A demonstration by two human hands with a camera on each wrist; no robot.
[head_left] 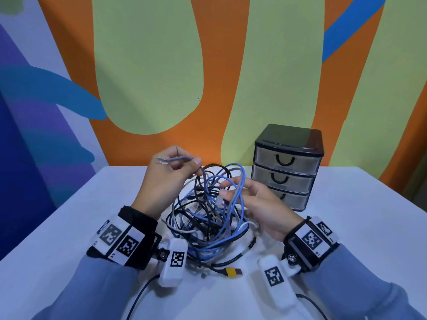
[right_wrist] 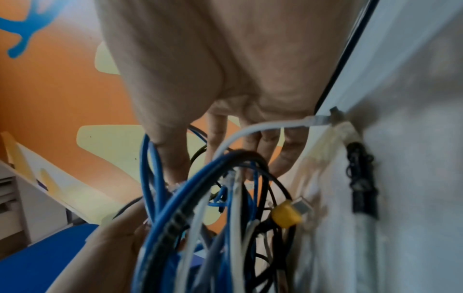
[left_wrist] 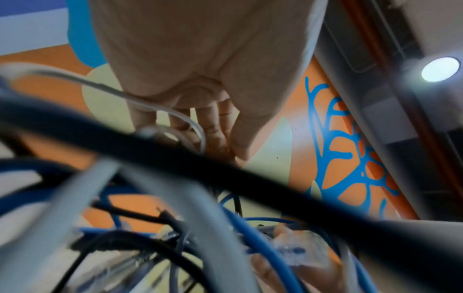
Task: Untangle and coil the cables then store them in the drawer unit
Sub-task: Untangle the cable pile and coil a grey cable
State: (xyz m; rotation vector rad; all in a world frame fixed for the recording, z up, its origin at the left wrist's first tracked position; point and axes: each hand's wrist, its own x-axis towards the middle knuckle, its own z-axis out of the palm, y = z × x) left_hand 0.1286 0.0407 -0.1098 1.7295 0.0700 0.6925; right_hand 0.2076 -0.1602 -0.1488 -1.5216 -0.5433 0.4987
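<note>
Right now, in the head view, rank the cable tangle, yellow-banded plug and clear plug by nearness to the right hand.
1. cable tangle: between the hands, held by the right hand.
2. yellow-banded plug: on the table, nearer the camera.
3. clear plug: raised left, its cable pinched by the left hand.

Blue, grey and black cables (head_left: 208,219); black drawer unit (head_left: 290,142) (translucent grey drawers (head_left: 300,180)).

The tangle of cables (head_left: 208,218) lay on the table (head_left: 346,239), close to the person. The drawer unit (head_left: 288,167) stood on the table behind and to the right of it, near the wall (head_left: 147,65). The left hand (head_left: 166,179) held a cable end (head_left: 175,159) above the tangle's left side. The right hand (head_left: 261,204) hung between tangle and drawer unit.
</note>
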